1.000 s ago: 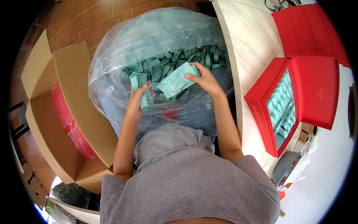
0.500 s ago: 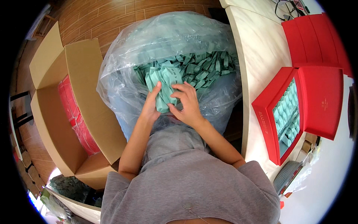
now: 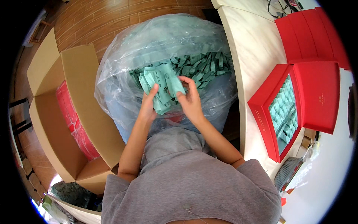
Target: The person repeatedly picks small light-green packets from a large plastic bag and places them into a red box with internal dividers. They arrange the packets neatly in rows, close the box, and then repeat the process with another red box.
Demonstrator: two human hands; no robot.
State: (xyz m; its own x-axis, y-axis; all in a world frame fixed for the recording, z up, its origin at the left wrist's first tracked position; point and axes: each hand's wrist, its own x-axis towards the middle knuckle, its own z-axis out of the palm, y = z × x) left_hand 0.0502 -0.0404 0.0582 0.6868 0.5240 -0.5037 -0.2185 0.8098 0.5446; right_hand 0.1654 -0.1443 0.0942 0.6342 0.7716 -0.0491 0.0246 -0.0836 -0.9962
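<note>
My left hand (image 3: 149,101) is closed around a small bundle of pale green sachets (image 3: 156,84), its thumb lying across their front. Between the thumb and fingers of my right hand (image 3: 191,100) is another green sachet (image 3: 173,83), slightly smeared by motion and tilted beside the bundle. Both hands are over the near side of a big clear plastic bag (image 3: 115,74), whose mouth gapes open. Inside it, loose green sachets (image 3: 201,67) lie in a heap beyond my hands.
To the right, an open red gift box (image 3: 257,108) with rows of green sachets (image 3: 284,108) stands on a pale marbled counter (image 3: 249,41). Red box pieces (image 3: 305,35) lie behind it. An open cardboard carton (image 3: 80,71) with a red wrapped pack (image 3: 74,119) is at left.
My right hand has pulled one sachet slightly away to the right of the bundle. The left hand still grips the rest. The whole view has shifted a little.
</note>
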